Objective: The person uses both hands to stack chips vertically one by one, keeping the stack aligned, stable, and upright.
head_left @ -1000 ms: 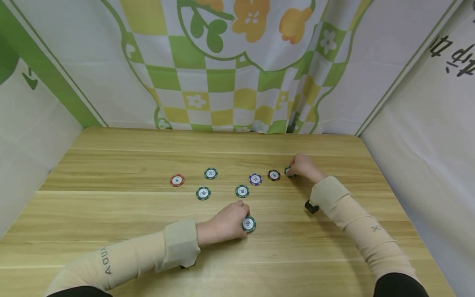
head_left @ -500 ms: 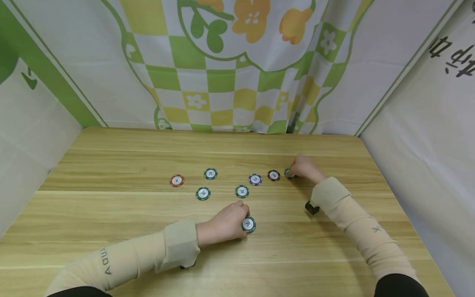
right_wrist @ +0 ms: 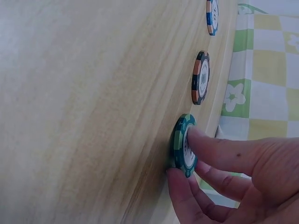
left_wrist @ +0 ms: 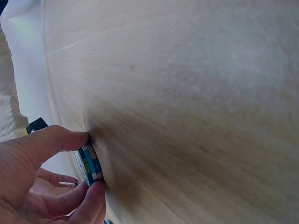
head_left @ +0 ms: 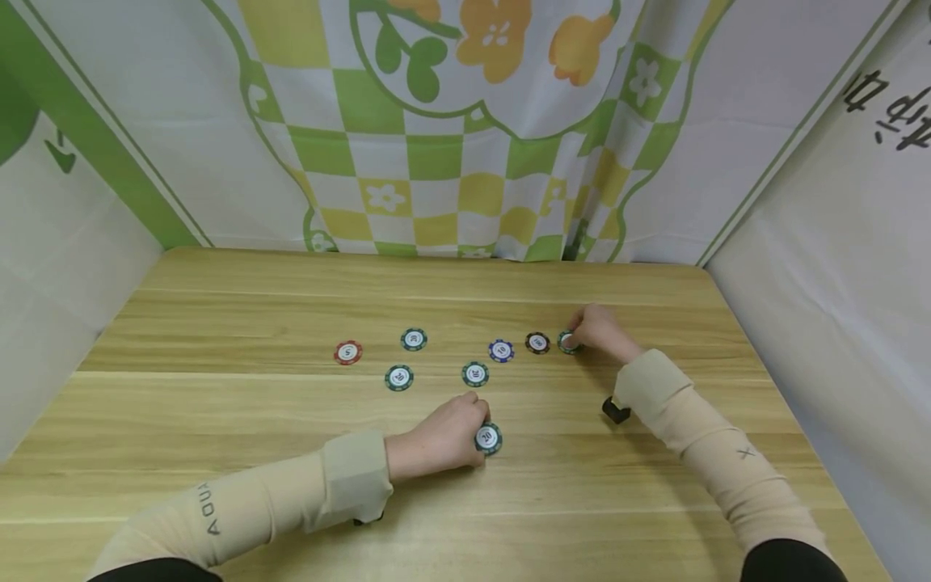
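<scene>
**Pinched at both ends of the spread!**

Head view first: my left grip [head_left: 445, 436] is pinching a green-rimmed 20 chip [head_left: 488, 438] near the middle of the worktop [head_left: 254, 323], while my right grip [head_left: 600, 333], farther off, is pinching the end chip [head_left: 569, 343], also green. Just beside that one sits the black chip [head_left: 537, 343], then the blue chip [head_left: 501, 350], with the middle green chip [head_left: 475, 373] close by. Out left, well apart: the red chip [head_left: 348, 352], the far green chip [head_left: 414, 339] and the near green chip [head_left: 398, 377]. No container anywhere; these chips lie straight on the worktop.

Over to the left wrist: thumb at one edge, fingertips at the other, and the rim shows two layers! Looks like a small stack; an uneven squeeze could slide the upper off the lower.

Right wrist now: thumb on the end chip's face, a fingertip at its rim. Lifted or resting? I can't tell. Too much thumb on one side could tip it, or send it skidding into the black chip.
</scene>
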`<move>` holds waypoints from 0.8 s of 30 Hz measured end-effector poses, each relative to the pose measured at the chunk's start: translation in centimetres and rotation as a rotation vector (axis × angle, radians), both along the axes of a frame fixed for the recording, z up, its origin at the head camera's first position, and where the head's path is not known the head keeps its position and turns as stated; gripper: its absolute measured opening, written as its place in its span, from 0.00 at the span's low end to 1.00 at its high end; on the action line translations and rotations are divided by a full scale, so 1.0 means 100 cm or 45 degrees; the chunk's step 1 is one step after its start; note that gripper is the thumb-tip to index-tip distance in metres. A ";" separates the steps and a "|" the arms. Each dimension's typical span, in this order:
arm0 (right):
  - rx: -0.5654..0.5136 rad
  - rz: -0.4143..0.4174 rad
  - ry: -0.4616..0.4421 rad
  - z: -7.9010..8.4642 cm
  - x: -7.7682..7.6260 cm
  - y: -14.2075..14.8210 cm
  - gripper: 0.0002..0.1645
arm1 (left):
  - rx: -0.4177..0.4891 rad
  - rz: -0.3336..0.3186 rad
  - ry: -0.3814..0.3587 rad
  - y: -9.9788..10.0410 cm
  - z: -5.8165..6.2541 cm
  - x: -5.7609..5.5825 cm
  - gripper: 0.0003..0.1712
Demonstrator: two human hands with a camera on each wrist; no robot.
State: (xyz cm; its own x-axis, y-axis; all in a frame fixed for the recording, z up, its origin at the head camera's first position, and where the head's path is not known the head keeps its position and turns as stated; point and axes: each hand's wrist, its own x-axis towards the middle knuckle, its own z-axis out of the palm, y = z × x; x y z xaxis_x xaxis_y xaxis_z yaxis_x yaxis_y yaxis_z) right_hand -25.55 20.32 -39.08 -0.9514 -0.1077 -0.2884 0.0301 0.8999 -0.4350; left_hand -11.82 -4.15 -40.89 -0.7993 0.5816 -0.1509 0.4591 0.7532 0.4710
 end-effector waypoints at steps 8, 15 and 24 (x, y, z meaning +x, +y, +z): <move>-0.179 0.002 -0.055 -0.004 0.001 0.004 0.11 | -0.004 -0.002 0.001 0.001 -0.001 0.000 0.22; -0.341 0.005 -0.164 -0.040 -0.024 0.025 0.08 | -0.001 -0.002 -0.007 0.000 -0.001 0.000 0.22; -0.416 -0.039 -0.290 -0.010 0.001 0.012 0.13 | -0.003 0.004 -0.009 0.000 -0.001 0.000 0.22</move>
State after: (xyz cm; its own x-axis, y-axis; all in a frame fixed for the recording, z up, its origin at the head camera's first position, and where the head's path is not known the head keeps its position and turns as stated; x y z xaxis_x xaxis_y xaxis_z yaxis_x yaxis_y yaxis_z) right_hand -25.41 21.54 -40.06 -0.8714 -0.2009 -0.4476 0.1837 0.7123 -0.6774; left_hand -11.80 -4.12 -40.94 -0.8001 0.5788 -0.1579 0.4537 0.7559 0.4720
